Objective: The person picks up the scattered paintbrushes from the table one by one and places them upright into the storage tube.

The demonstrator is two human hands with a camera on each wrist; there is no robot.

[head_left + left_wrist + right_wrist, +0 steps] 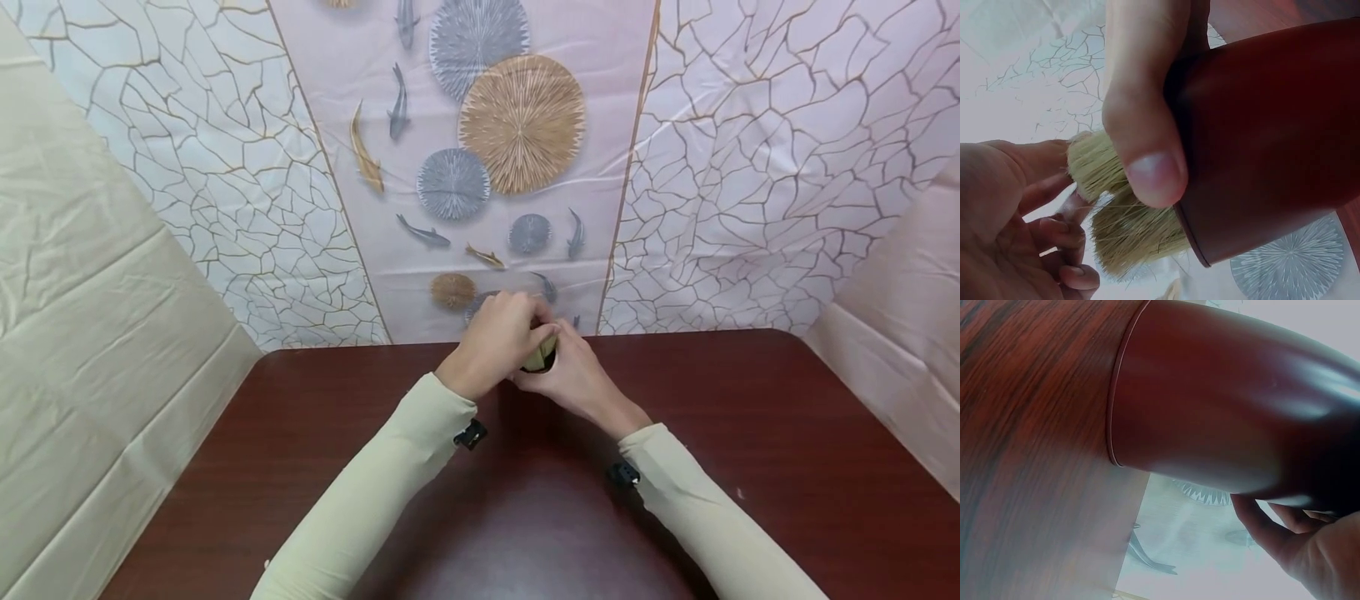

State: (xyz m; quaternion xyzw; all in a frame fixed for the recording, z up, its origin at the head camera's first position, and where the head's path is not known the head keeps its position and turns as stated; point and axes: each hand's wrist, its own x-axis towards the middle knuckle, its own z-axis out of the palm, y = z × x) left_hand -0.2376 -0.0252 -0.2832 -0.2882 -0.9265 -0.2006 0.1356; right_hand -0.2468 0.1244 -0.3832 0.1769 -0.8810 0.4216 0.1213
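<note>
A dark red tapered cup [1272, 137] holds bristle brushes, their pale yellow-green tufts rising past its rim. My right hand [573, 375] grips the cup near the top, its thumb [1154, 169] lying over the rim. Over the mouth of the cup, my left hand [501, 337] pinches one tuft of brush bristles [1094, 167] between its fingers. A second brush tuft [1138, 237] sits beside it, against the rim. In the right wrist view the cup's base faces the wooden table; whether it rests there I cannot tell. Brush handles are hidden inside the cup.
The dark red-brown table [315, 467] reaches back to a patterned cloth wall [517, 125]. Beige cloth panels [82, 350] stand at both sides. A small black device [470, 434] sits at the left wrist, another [624, 475] at the right.
</note>
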